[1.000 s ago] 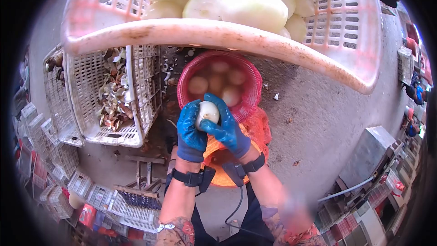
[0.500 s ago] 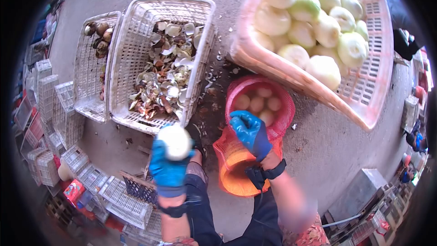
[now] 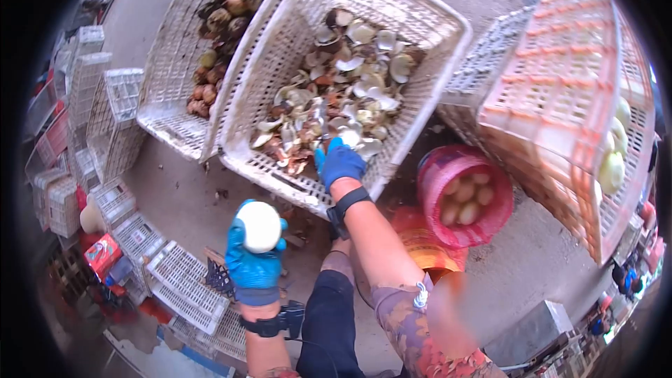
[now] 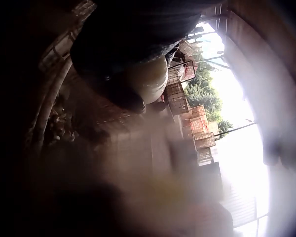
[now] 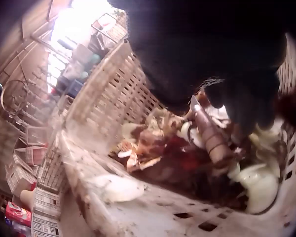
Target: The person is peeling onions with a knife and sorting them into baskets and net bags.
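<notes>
My left hand (image 3: 255,259), in a blue glove, holds a peeled white onion (image 3: 260,227) low in front of the baskets. In the left wrist view the onion (image 4: 150,81) shows partly behind the dark glove. My right hand (image 3: 343,166), also gloved in blue, reaches over the near rim into a white basket (image 3: 280,185) of onion peelings (image 3: 364,91). Its thumb and forefinger stand apart at the peelings. In the right wrist view a knife with a brown handle (image 5: 212,140) lies on the scraps, its blade end close under the dark glove fingers.
A second white basket (image 3: 164,115) at the left holds unpeeled onions (image 3: 227,17). On the right, a pink bucket (image 3: 500,196) contains round pale onions, with an orange bucket (image 3: 430,259) beside it. A tall crate (image 3: 546,119) of peeled onions stands beyond them. Stacked crates (image 3: 189,287) line the left.
My left hand has carried the onion from over the buckets to the left, away from the right hand. The right hand has moved left into the peelings basket. The head view has swung left.
</notes>
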A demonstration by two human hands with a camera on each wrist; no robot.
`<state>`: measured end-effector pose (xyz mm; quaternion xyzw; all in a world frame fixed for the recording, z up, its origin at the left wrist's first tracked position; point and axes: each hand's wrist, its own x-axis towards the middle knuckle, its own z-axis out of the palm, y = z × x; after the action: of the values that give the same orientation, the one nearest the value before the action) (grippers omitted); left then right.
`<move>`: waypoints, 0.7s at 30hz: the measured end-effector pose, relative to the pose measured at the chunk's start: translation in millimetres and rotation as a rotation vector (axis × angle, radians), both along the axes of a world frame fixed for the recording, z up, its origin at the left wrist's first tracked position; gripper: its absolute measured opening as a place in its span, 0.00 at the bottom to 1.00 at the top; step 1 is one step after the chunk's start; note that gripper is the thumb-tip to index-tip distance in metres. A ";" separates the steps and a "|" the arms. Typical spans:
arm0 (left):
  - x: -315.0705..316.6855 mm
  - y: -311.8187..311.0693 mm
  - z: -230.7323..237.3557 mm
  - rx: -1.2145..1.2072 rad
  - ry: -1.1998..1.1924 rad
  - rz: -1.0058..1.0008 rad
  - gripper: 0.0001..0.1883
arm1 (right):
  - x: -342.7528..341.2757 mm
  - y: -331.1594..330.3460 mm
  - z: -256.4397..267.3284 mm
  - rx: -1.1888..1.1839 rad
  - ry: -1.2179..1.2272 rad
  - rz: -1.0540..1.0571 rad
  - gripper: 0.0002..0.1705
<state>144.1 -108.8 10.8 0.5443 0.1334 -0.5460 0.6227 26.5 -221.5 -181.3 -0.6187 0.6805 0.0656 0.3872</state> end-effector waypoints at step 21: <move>-39.7 -10.7 -15.9 -0.123 -0.053 -0.146 0.28 | -86.3 30.2 163.9 -0.329 -0.789 0.171 0.18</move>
<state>104.4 -119.5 -5.0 0.5276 0.0433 -0.5827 0.6166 -59.8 -191.3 -17.4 -0.7039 0.4283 -0.2533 0.5068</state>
